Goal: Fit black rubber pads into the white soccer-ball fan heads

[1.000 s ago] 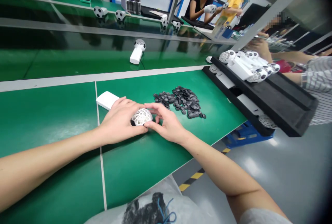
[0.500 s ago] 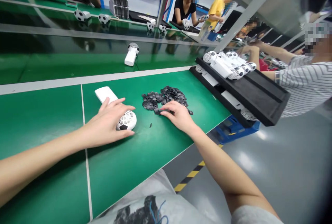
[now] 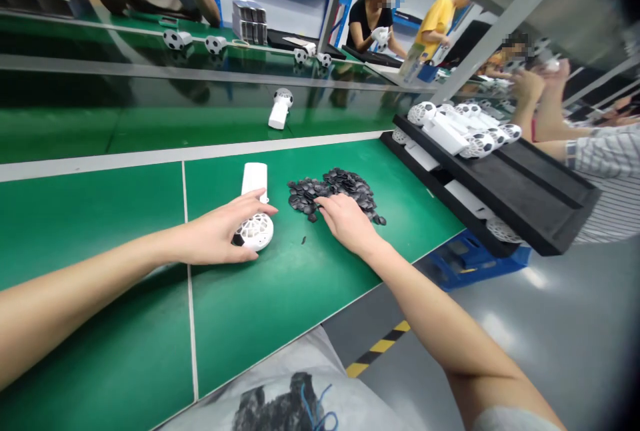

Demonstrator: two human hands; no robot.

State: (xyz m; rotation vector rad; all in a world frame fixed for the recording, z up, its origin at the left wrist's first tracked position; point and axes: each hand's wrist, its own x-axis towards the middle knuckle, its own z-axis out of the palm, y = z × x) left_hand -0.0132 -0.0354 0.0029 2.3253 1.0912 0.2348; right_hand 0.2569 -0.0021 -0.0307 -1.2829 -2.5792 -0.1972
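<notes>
My left hand (image 3: 215, 231) curls its fingers and thumb around the round head of a white handheld fan (image 3: 259, 228), which lies on the green bench. The head has a football-like lattice with a black patch, partly under my fingers. Its flat white handle points away from me. At the near edge of a pile of small black pieces (image 3: 350, 183), my right hand (image 3: 350, 221) has its fingertips bent together. Whether a piece is between them is hidden. One tiny black piece (image 3: 303, 240) lies apart, between my hands.
Black trays (image 3: 530, 178) stacked at the right hold several football-headed fans. Another fan (image 3: 281, 111) lies on the green belt (image 3: 210, 128) beyond the bench. Several more stand along the far side, where co-workers (image 3: 373, 21) sit. A person in a striped sleeve (image 3: 600, 151) is at the right.
My left hand has turned the fan, so its handle now points straight away instead of to the far left. My right fingertips have shifted slightly over the pile. The camera view has swung left.
</notes>
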